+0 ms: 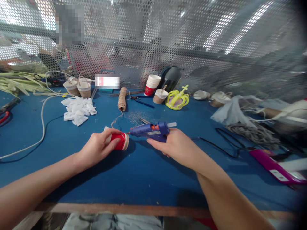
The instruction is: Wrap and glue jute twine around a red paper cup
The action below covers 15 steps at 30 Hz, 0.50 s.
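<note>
My left hand (100, 145) is closed around a red and white paper cup (121, 142), which lies tipped on its side above the blue tabletop. In my right hand (176, 143) is a blue glue gun (153, 130) with a clear glue stick poking out of its back. The gun's nozzle is at the cup's upper edge on the right; whether it touches I cannot tell. A thin strand of twine runs from near the cup up to a twine roll (122, 99). Partly hidden behind the glue gun lie metal scissor-like tips (144, 120).
Twine-wrapped cups (83, 89) and crumpled white gloves (79, 110) are at the left. Toward the back stand stacked paper cups (153, 85), another wrapped cup (160, 96) and a yellow crown-shaped piece (177, 99). A black cord, grey rope (251, 132) and a purple power strip (268, 166) occupy the right.
</note>
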Each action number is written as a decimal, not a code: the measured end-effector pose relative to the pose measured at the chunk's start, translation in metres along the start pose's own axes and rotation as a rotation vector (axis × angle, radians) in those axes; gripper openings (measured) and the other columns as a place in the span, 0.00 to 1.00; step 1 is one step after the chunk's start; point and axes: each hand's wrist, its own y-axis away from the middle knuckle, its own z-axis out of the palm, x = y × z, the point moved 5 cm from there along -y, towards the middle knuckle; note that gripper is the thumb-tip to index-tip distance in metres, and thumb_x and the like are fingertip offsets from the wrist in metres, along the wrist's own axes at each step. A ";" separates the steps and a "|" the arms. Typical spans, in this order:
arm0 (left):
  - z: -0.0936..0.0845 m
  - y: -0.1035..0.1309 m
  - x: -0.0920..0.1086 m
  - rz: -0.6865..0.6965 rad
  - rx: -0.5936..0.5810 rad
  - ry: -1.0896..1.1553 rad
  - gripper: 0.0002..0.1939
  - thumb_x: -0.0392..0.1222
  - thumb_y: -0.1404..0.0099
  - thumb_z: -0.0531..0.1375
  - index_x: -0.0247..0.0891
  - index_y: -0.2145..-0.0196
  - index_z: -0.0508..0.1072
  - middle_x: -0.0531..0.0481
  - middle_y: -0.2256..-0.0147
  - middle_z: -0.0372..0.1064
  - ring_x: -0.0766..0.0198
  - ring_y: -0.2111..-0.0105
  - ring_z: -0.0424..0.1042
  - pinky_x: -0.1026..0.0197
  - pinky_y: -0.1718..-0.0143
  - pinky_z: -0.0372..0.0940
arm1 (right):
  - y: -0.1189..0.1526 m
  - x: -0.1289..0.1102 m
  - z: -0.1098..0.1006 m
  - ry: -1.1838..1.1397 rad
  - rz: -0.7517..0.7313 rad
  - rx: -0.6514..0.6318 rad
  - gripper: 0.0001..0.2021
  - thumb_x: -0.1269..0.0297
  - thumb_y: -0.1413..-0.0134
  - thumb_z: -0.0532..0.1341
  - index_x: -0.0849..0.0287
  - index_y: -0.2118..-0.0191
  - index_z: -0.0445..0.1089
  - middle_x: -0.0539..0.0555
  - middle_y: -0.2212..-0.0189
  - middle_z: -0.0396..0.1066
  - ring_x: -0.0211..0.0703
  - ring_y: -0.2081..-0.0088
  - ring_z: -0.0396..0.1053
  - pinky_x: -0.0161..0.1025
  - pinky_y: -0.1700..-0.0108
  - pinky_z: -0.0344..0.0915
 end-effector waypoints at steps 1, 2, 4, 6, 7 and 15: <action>0.000 0.000 0.000 0.005 0.001 -0.003 0.13 0.42 0.38 0.50 0.36 0.58 0.68 0.51 0.72 0.73 0.67 0.77 0.69 0.68 0.74 0.61 | -0.001 0.000 0.000 0.006 0.005 0.005 0.15 0.60 0.53 0.57 0.57 0.86 0.59 0.45 0.93 0.59 0.34 0.86 0.58 0.33 0.79 0.57; 0.000 0.000 0.001 0.011 0.003 -0.005 0.13 0.42 0.38 0.50 0.36 0.58 0.68 0.51 0.72 0.73 0.67 0.77 0.69 0.68 0.74 0.61 | -0.002 -0.001 0.000 0.010 0.007 0.009 0.15 0.60 0.53 0.58 0.57 0.85 0.60 0.44 0.93 0.58 0.35 0.86 0.59 0.33 0.79 0.57; 0.000 0.000 0.002 0.022 0.006 -0.010 0.13 0.42 0.38 0.50 0.36 0.58 0.68 0.51 0.72 0.73 0.67 0.77 0.69 0.68 0.75 0.62 | -0.003 -0.002 0.000 0.010 0.006 0.010 0.14 0.61 0.53 0.58 0.57 0.85 0.60 0.44 0.93 0.58 0.35 0.86 0.59 0.33 0.80 0.57; -0.001 0.000 0.003 0.029 0.011 -0.014 0.13 0.42 0.38 0.50 0.36 0.58 0.68 0.51 0.73 0.73 0.68 0.78 0.69 0.68 0.75 0.62 | -0.004 -0.003 0.001 0.003 0.002 0.004 0.13 0.61 0.53 0.58 0.57 0.84 0.60 0.44 0.93 0.58 0.35 0.87 0.59 0.33 0.80 0.56; -0.001 0.000 0.003 0.030 0.011 -0.015 0.14 0.43 0.38 0.50 0.36 0.58 0.68 0.51 0.73 0.73 0.68 0.78 0.69 0.68 0.75 0.62 | -0.004 -0.003 0.001 -0.004 0.000 0.004 0.13 0.61 0.53 0.57 0.57 0.84 0.61 0.44 0.93 0.58 0.35 0.87 0.59 0.33 0.81 0.56; -0.002 0.001 0.004 0.029 -0.006 -0.008 0.14 0.43 0.37 0.50 0.35 0.57 0.67 0.50 0.71 0.73 0.67 0.76 0.70 0.67 0.74 0.63 | -0.009 0.004 0.007 -0.168 0.065 -0.053 0.14 0.60 0.53 0.59 0.57 0.84 0.59 0.46 0.93 0.59 0.34 0.88 0.59 0.32 0.84 0.57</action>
